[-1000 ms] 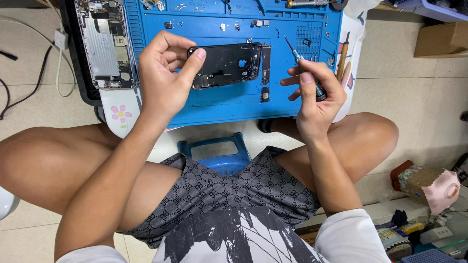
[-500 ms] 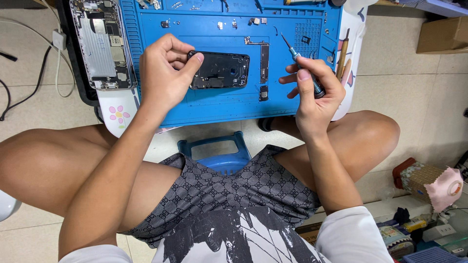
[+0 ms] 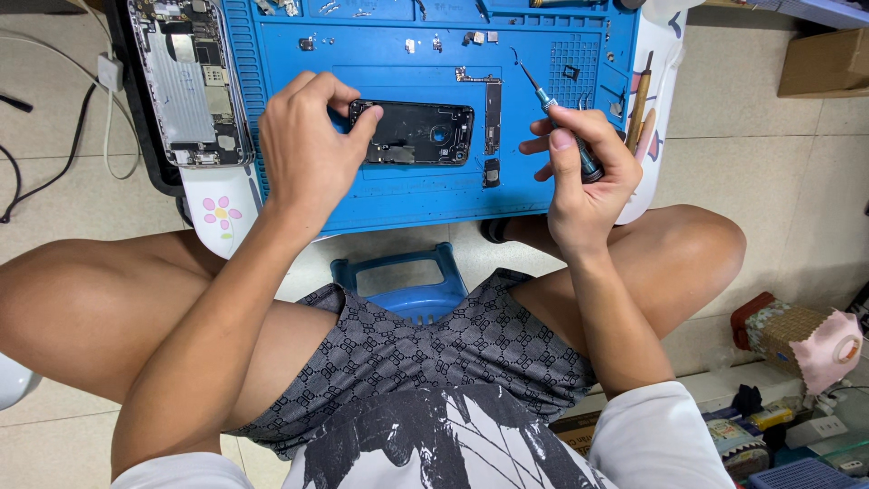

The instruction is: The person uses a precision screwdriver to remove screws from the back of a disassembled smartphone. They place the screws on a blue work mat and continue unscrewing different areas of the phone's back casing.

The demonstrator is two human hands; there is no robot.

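A black, emptied phone housing (image 3: 418,133) lies flat on a blue repair mat (image 3: 407,195). My left hand (image 3: 308,149) rests at its left end, thumb and fingers pinching the edge. My right hand (image 3: 584,172) is closed around a small precision screwdriver (image 3: 554,104) with a teal collar; its tip points up and to the left, clear of the housing. A long thin black part (image 3: 492,106) and a small black part (image 3: 491,171) lie just right of the housing.
An opened silver phone (image 3: 186,81) with exposed boards lies at the mat's left. Small screws and brackets (image 3: 444,41) sit along the mat's top. Wooden sticks (image 3: 639,95) lie at the right edge. A blue stool (image 3: 403,285) is between my legs; a cardboard box (image 3: 824,62) stands at the far right.
The housing, lifted and tilted in my left hand a second ago, now lies flat on the mat. My right hand with the screwdriver has barely moved.
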